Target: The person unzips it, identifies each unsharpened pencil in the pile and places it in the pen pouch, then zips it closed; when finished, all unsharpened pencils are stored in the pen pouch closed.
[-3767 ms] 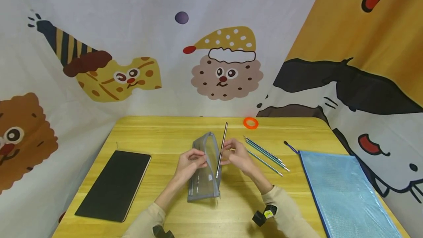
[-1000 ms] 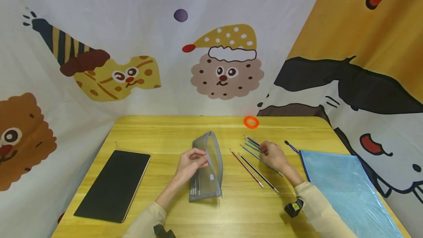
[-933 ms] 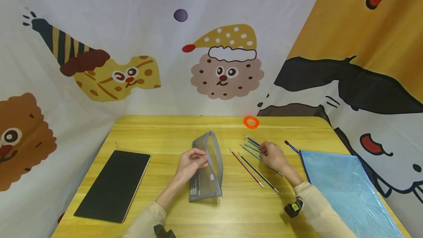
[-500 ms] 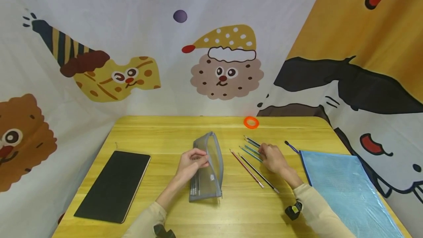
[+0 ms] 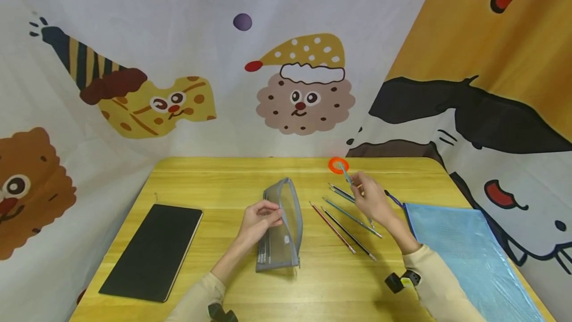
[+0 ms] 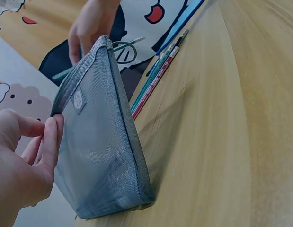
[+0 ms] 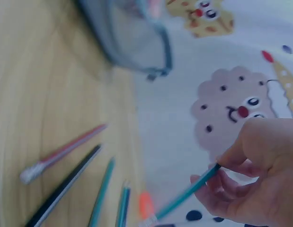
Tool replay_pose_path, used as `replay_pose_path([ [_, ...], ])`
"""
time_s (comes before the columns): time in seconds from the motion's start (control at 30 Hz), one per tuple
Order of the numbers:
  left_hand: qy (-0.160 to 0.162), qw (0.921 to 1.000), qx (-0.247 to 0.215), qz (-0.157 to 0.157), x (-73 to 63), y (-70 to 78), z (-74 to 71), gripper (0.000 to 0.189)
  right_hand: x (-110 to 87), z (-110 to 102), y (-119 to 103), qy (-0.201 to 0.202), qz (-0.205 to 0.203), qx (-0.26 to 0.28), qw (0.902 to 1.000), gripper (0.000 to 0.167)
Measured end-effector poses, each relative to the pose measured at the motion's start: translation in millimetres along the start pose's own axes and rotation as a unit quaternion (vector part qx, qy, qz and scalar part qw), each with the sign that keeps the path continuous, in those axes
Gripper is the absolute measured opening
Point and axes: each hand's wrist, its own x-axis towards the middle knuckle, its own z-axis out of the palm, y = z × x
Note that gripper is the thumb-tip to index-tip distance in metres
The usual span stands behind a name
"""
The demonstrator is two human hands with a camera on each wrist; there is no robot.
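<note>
A grey mesh pencil case (image 5: 278,250) stands on the table, its zipped mouth gaping to the right. My left hand (image 5: 259,220) pinches the near edge of that mouth between thumb and fingers. Farther right, my right hand (image 5: 372,200) holds a teal pencil (image 5: 344,172) above the table; in the head view one end overlaps the orange ring. Between case and right hand lie a red pencil (image 5: 332,227), a black pencil (image 5: 350,231) and another teal pencil (image 5: 353,217). More pencils (image 5: 340,191) lie partly hidden behind the right hand.
A black notebook (image 5: 153,252) lies at the left of the table. The orange ring (image 5: 331,168) is by the far edge. At the right lies a blue mesh zip pouch (image 5: 469,257) with a dark pull. A printed curtain (image 5: 187,14) hangs behind.
The dark pencil held beside the case earlier is down on the table, with a red one nearby. My right hand moved right and lifted a teal pencil. My left hand stayed on the case.
</note>
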Motion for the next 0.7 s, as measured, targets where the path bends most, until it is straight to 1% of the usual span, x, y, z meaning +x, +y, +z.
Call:
replay_pose_path([
  [0.2, 0.000, 1.0000, 0.001, 0.000, -0.3, 1.2, -0.1, 0.022, -0.3, -3, -17, 0.004, 0.034, 0.071, 0.9969, 0.018],
  [0.3, -0.001, 1.0000, 0.001, 0.001, -0.9, 1.5, 0.3, 0.022, -0.7, 2, -22, 0.000, 0.055, 0.119, 0.9913, 0.020],
  [0.4, 0.000, 1.0000, -0.001, 0.002, -1.6, 1.8, 0.6, 0.022, -0.1, 12, -27, -0.001, 0.072, 0.177, 0.9816, 0.019],
  [0.5, -0.002, 1.0000, 0.002, 0.005, -2.0, 1.1, 0.1, 0.022, 1.0, 24, -33, -0.006, 0.089, 0.231, 0.9689, 0.020],
  [0.67, -0.009, 0.9999, 0.008, 0.010, -2.1, -2.3, 0.5, 0.022, 0.7, 46, -49, -0.017, 0.121, 0.290, 0.9492, 0.025],
  [0.7, -0.011, 0.9998, 0.009, 0.011, -2.2, -3.2, 1.1, 0.022, 0.3, 50, -51, -0.018, 0.125, 0.295, 0.9471, 0.025],
])
